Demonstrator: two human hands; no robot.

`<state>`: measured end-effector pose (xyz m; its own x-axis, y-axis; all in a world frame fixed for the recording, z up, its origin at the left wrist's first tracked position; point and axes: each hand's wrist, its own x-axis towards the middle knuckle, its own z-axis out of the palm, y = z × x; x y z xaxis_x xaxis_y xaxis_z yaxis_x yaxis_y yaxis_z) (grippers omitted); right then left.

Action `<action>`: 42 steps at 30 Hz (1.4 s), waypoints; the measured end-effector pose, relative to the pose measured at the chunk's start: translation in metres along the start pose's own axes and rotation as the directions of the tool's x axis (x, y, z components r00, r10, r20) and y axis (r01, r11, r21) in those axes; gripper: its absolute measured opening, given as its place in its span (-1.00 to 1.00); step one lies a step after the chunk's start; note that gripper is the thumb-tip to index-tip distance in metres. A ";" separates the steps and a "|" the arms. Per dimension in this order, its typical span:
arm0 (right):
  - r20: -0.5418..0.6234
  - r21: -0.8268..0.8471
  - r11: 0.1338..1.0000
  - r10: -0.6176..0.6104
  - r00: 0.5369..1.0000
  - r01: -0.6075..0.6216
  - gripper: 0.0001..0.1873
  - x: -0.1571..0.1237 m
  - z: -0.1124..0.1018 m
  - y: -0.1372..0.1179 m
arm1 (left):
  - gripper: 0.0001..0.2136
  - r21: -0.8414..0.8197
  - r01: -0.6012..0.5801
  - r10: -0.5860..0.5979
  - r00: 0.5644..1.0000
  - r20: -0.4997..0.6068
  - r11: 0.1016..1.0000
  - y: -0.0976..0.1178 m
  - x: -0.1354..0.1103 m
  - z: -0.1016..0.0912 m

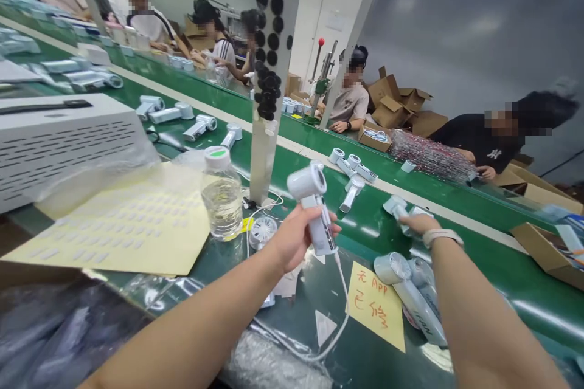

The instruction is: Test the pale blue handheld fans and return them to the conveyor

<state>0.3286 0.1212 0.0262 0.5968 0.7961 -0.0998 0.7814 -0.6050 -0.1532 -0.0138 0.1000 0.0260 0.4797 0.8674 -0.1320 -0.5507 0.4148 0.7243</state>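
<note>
In my left hand (295, 237) is a pale handheld fan (306, 181), its round head up and tilted, fingers wrapped around the handle. A white cable (345, 292) runs from the bottom of that handle down onto the bench. My right hand (417, 223) reaches over the green belt, closed about the handle of a light-blue handheld fan (395, 205); its fingertips are partly hidden. Below that hand, more handheld fans (410, 295) lie together at the bench edge. Between my arms lies a yellow note (376, 307) with red handwriting.
A metal post (264, 152) with black round pads rises ahead. A clear bottle (222, 194) stands by a yellow sheet (114, 231) of small white pieces. At left is a white vented box (68, 146). Fans (351, 191) lie along the belt (305, 216); several people work across it.
</note>
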 end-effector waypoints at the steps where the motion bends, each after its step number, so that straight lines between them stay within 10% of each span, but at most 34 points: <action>1: 0.004 0.021 1.000 -0.019 1.000 0.018 -0.72 -0.010 -0.007 -0.001 | -0.79 -0.036 0.018 -0.018 1.000 0.006 0.999 -0.003 0.000 0.001; 7: -0.110 0.192 0.942 -0.259 0.960 0.276 -0.60 -0.110 0.013 -0.043 | -0.57 -0.222 0.096 -0.027 0.955 0.294 0.970 -0.014 -0.003 0.000; 12: -0.350 0.432 0.643 -0.528 0.774 0.633 -0.78 -0.184 0.066 -0.104 | -0.41 -0.237 0.141 -0.013 0.881 0.473 0.961 -0.017 -0.004 -0.001; 17: -0.178 0.814 0.465 -0.369 0.912 0.347 -0.65 -0.190 0.065 -0.101 | -0.37 -0.241 0.088 0.028 0.898 0.438 0.966 -0.019 -0.004 0.001; 22: -0.160 0.974 -0.163 -0.002 0.987 0.158 -0.50 -0.195 0.057 -0.087 | -0.41 -0.146 0.112 -0.092 0.986 0.136 0.983 -0.033 0.007 -0.003; 24: -0.203 0.948 -0.254 -0.028 0.979 0.190 -0.47 -0.205 0.061 -0.093 | -0.39 -0.158 0.178 -0.156 0.977 0.145 0.971 -0.035 0.009 -0.005; 28: -0.298 0.954 -0.024 -0.196 0.934 0.299 -0.45 -0.218 0.075 -0.101 | -0.36 -0.218 0.157 -0.078 0.941 0.330 0.963 -0.029 0.005 -0.006; 32: -0.599 0.670 0.400 -0.208 0.773 0.626 -0.58 -0.215 0.083 -0.093 | -0.40 -0.195 0.082 -0.038 0.976 0.216 0.977 -0.031 0.002 -0.003; 35: -0.641 0.499 0.432 -0.399 0.655 0.751 -0.64 -0.213 0.081 -0.086 | -0.43 -0.195 0.138 -0.102 0.977 0.186 0.971 -0.034 0.004 -0.005; 38: -0.501 0.651 0.348 -0.471 0.726 0.675 -0.77 -0.214 0.078 -0.086 | -0.44 -0.196 0.045 -0.019 0.991 0.133 0.980 -0.029 0.008 -0.010; 42: -0.120 0.930 0.267 -0.434 0.893 0.254 -0.56 -0.219 0.081 -0.095 | -0.42 -0.195 -0.120 0.135 0.989 0.067 0.973 -0.014 0.014 -0.013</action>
<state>0.1088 0.0049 -0.0166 0.2156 0.9718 0.0949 0.1906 0.0535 -0.9802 -0.0087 0.1098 0.0050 0.4456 0.8951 0.0130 -0.7268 0.3533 0.5891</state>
